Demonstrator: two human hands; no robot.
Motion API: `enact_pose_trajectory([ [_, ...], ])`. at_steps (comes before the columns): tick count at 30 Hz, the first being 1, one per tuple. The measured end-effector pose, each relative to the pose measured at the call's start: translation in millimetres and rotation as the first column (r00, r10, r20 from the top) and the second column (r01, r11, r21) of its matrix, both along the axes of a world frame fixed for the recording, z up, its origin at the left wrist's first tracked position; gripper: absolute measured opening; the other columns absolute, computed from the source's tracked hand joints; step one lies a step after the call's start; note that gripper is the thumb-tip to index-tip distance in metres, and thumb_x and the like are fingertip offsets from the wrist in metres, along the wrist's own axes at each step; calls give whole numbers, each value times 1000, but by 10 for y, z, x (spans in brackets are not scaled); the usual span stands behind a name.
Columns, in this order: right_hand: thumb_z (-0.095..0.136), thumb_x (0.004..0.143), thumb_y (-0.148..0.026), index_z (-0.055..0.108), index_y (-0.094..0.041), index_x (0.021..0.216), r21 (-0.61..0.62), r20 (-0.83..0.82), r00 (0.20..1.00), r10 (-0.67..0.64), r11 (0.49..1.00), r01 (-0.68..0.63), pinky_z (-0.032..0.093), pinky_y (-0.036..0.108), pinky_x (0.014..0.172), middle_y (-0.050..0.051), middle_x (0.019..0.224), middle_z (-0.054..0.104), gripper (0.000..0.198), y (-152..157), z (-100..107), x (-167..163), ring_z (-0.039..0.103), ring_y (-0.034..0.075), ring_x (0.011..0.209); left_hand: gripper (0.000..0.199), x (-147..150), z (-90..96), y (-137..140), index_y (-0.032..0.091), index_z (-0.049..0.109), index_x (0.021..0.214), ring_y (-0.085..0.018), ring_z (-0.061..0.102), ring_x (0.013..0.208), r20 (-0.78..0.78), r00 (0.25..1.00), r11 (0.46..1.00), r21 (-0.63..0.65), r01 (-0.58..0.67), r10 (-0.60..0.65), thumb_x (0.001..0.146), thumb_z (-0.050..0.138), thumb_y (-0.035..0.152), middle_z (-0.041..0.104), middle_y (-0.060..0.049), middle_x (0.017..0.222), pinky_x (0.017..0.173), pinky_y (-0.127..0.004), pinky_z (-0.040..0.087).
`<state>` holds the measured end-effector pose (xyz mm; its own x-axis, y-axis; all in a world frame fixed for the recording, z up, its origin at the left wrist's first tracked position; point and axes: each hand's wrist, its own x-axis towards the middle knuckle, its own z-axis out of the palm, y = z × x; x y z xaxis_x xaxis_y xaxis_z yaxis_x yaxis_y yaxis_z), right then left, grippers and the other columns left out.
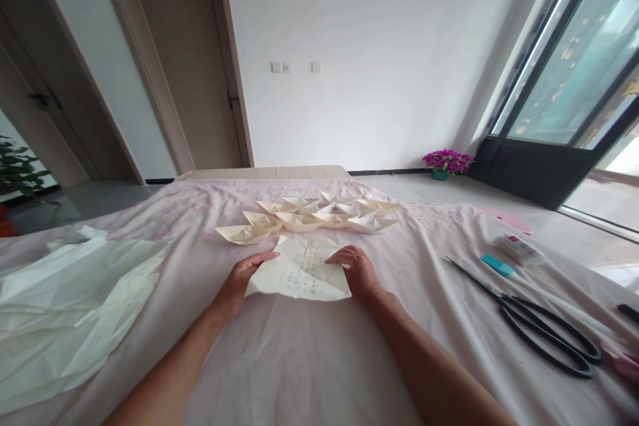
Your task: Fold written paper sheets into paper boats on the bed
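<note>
Because both hands grasp one creased sheet of paper (304,279), we judge the step in hand to be working that sheet by its creases. Our left hand (241,283) pinches its left edge, thumb uppermost, and our right hand (363,274) grips the opposite side with its fingers bent over the edge. The sheet is in front of us, just on our side of the cluster of folded paper boats (332,219), above the pinkish cloth (299,366). As we see it, the next move calls for a light, even grip from both sides, with edges and creases lined up, since paper this thin could tear or skew. We cannot tell whether the sheet touches the cloth, and the fingertips beneath it are hidden. Its rows of small marks are too blurred to read. The boats overlap, so the rear ones show only in part. At the left, the loose paper pile (74,313) is cut off by the frame, as is a pink object (620,361) beyond the scissors (496,293) at the right.
</note>
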<state>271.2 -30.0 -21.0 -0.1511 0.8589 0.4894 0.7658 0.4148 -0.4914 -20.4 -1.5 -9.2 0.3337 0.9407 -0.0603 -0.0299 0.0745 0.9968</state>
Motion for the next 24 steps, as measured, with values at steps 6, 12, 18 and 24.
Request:
enact_pose_trajectory([
  [6,54,78,-12,74,-29,95,13,15,1000,-1,1000,0,43,35,86,1,98,72,31,12,-1,-15,60,20,91,49,-8,-3,-21,18,65,116,-25,63,96,-229,973,935,347,67,16,68,68,25,67,-9,110,80,-32,50],
  [12,62,79,-20,68,-34,112,95,163,982,93,989,-109,40,35,86,3,114,66,36,-116,90,-106,57,21,101,36,-16,-89,-33,33,71,105,-17,59,96,-559,775,744,644,180,296,78,55,16,62,0,105,82,-25,46],
  [18,58,81,-13,73,-31,97,43,184,971,154,985,-164,39,32,80,0,100,71,28,-92,24,-76,60,17,92,31,-76,-53,-15,38,69,106,-19,49,114,-668,664,582,701,412,336,81,59,22,58,3,124,97,-30,39],
  [24,50,71,-2,69,-31,110,-4,178,963,205,978,-207,39,35,86,1,111,68,51,-120,39,-57,57,19,102,31,-125,-99,28,28,71,107,-21,55,105,-632,725,577,710,402,272,78,60,33,67,-4,110,91,-32,44],
])
